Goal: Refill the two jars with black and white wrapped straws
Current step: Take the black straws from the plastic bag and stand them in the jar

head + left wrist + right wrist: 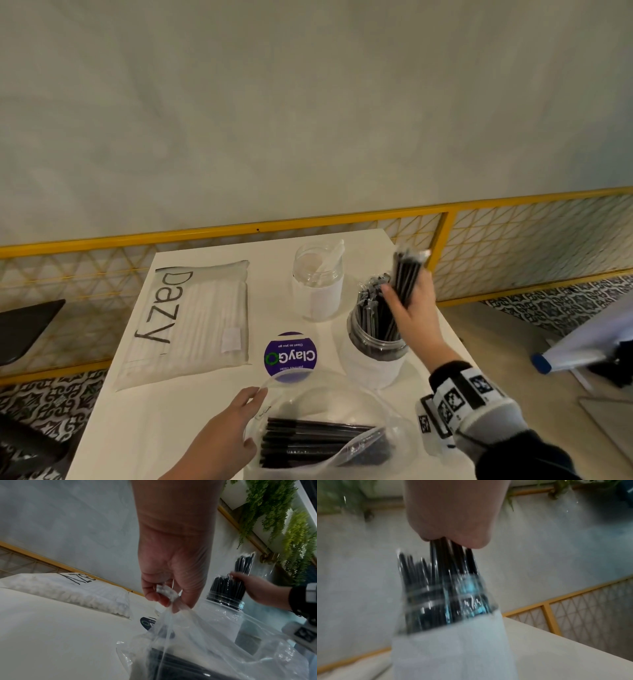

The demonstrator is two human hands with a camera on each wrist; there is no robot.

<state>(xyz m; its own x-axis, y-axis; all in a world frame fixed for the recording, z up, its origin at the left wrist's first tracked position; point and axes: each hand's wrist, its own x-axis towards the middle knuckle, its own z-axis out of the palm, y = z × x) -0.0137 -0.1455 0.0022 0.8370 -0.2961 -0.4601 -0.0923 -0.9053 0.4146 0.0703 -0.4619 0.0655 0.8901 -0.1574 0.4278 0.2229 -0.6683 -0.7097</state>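
The near jar (pixel 376 346) on the right of the desk (pixel 191 421) is already crowded with black straws (pixel 371 308), so its refill looks well on the way. The right hand (pixel 409 308) holds a further bundle of black straws (pixel 407 277) in a closed grip, their lower ends at the jar's mouth. The far jar (pixel 318 281) behind it stands nearly empty, with only a pale piece or two inside; the white half of the job seems not yet begun. The bag of white straws (pixel 191 322) lies flat on the left of the desk, apparently unopened. At the near edge, the left hand (pixel 171 577) pinches the rim of the clear bag (pixel 329 442), where more black straws remain. A round purple sticker (pixel 290 356) sits mid-desk.
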